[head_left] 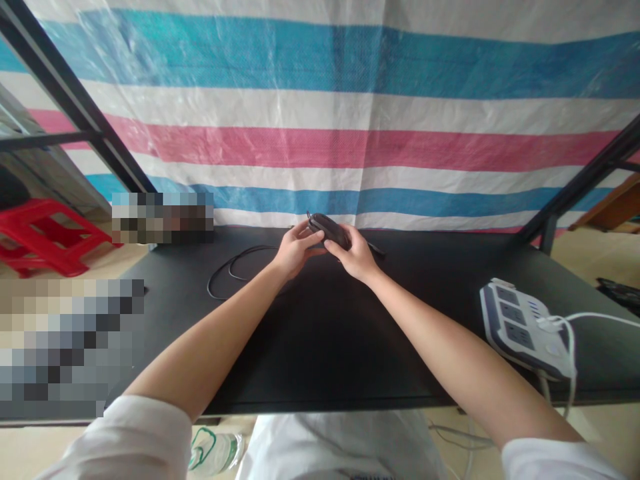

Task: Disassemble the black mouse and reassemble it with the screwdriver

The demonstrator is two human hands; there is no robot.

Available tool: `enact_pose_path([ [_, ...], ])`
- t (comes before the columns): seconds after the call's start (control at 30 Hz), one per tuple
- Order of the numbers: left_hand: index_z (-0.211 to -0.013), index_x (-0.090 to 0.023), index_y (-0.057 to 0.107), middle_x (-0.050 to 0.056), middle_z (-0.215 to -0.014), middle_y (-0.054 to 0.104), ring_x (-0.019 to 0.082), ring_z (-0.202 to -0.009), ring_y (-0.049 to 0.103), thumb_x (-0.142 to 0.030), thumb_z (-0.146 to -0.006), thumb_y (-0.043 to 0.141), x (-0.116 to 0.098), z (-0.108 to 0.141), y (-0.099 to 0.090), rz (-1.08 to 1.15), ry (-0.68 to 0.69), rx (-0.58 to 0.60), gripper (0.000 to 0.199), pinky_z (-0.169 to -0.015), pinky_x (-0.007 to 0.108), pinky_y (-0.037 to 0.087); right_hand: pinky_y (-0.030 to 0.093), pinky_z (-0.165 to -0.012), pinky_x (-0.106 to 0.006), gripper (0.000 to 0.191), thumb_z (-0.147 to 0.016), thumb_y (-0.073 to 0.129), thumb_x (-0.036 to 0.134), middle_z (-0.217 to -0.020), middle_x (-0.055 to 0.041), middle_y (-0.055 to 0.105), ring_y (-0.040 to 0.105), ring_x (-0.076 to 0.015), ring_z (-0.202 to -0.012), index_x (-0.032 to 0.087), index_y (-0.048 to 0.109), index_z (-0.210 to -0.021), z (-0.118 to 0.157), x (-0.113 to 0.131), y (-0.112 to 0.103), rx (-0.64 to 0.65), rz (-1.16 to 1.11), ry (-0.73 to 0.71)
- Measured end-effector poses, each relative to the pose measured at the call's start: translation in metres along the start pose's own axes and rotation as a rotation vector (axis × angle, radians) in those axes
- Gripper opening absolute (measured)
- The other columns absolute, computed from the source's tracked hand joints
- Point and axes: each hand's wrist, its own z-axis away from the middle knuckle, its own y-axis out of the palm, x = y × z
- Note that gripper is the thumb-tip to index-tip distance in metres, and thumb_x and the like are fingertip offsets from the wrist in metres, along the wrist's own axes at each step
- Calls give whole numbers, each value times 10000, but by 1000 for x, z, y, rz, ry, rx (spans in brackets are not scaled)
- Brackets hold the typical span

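Observation:
A dark, rounded, elongated object [330,229] is held up over the back of the black table, between both hands. My left hand [296,250] grips its left end, with the thumb on its near side. My right hand [356,255] closes round its right end, thumb and fingers bent against it. A thin black cable [225,268] lies in loops on the table to the left of my hands. Behind my right hand, a dark strip-like piece [376,251] shows; whether it joins the held object cannot be made out.
A white and grey power strip [527,327] with white cables sits at the table's right. The black table [330,360] meets a striped plastic sheet [320,147] at the back. Black frame posts rise at both sides. A red stool [50,233] stands left; blurred blocks cover areas at left.

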Motion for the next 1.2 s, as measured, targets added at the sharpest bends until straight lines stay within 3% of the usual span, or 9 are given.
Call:
enact_pose_path([
  [0.13, -936, -139, 682, 49, -887, 686, 133, -716, 631, -268, -583, 855, 1, -1, -4, -65, -7, 29, 414, -550, 221, 508, 527, -945, -400, 564, -718, 739, 586, -1122, -76, 715, 673, -244, -1040, 200, 598, -1104, -1, 2, -2, 73, -126, 18],
  [0.27, -904, -135, 685, 49, -872, 681, 128, -710, 619, -303, -585, 853, 2, -1, -5, -78, 18, 16, 398, -553, 221, 498, 549, -872, -376, 608, -679, 751, 645, -1059, -60, 716, 680, -236, -968, 200, 619, -1072, -3, 7, -4, 131, -204, 55],
  [0.43, -860, -120, 668, 50, -819, 680, 124, -667, 620, -296, -594, 848, 2, -1, -1, -90, 9, -32, 366, -575, 239, 511, 554, -674, -310, 583, -715, 704, 694, -897, -30, 699, 672, -204, -824, 208, 665, -1036, -3, 12, -6, 193, -266, 88],
  [0.6, -825, -111, 650, 60, -786, 696, 154, -676, 655, -302, -581, 853, 4, -1, 4, -108, 33, -103, 370, -618, 275, 542, 465, -488, -254, 551, -718, 711, 691, -694, 13, 622, 604, -145, -603, 212, 681, -988, -2, 11, -6, 272, -352, 175],
  [0.77, -829, -111, 650, 65, -759, 701, 163, -643, 659, -341, -611, 844, 6, -1, 7, -133, 71, -144, 372, -647, 314, 556, 448, -485, -240, 531, -707, 722, 689, -691, 16, 615, 601, -126, -589, 205, 691, -924, -3, 8, -7, 280, -411, 208],
  [1.2, -805, -95, 643, 59, -721, 707, 140, -579, 660, -299, -652, 817, 3, 2, 10, -111, 58, -152, 308, -606, 273, 561, 451, -466, -202, 576, -687, 748, 669, -814, -8, 672, 625, -109, -607, 198, 704, -1015, -4, 8, -8, 301, -398, 273],
])
